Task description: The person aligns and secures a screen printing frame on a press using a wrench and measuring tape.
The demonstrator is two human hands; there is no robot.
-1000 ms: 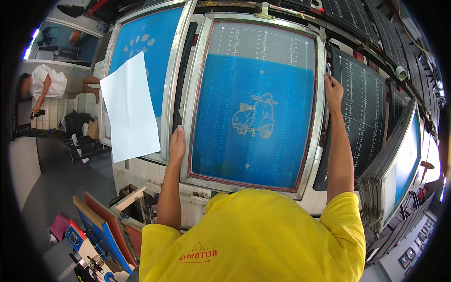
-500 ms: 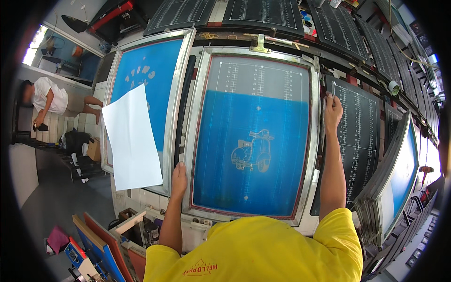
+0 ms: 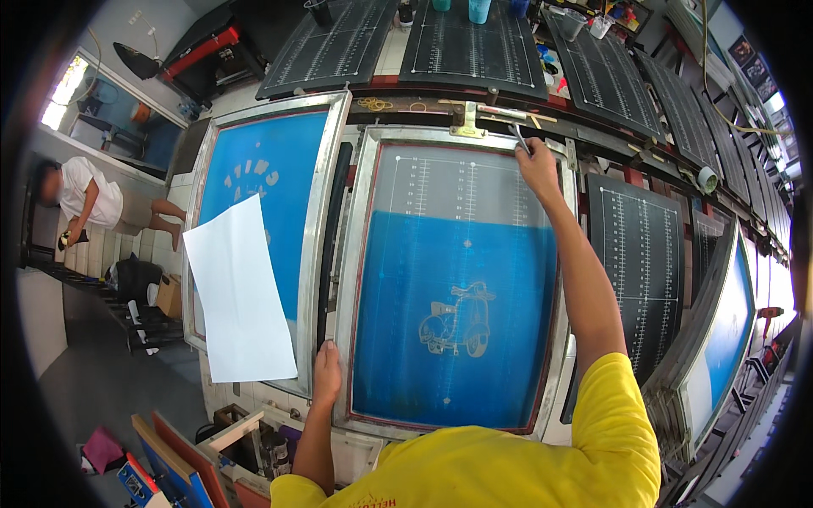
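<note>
A screen printing frame (image 3: 569, 254) lies before me, its mesh mostly blue with a pale scooter design and a greyish band at the far end. My right hand (image 3: 539, 169) is closed around a slim metal tool (image 3: 518, 135), apparently a wrench, at the frame's far right corner, near a metal clamp (image 3: 468, 120). At the near left side, my left hand (image 3: 328, 372) is closed against the frame's outer edge; some of its fingers are hidden. Just left of that hand, a white paper sheet (image 3: 241, 296) lies over a second screen printing frame (image 3: 332, 169).
Black ruled boards (image 3: 474, 55) line the far side, with cups (image 3: 479, 10) on some. Several screens (image 3: 711, 339) lean at the right. Wooden boards (image 3: 182, 457) stand at the lower left. Another person (image 3: 89, 186) is at the far left.
My right hand has moved left with the tool, from beside the frame's right edge to its far right corner. My left hand stays at the left edge. The view has shifted slightly.
</note>
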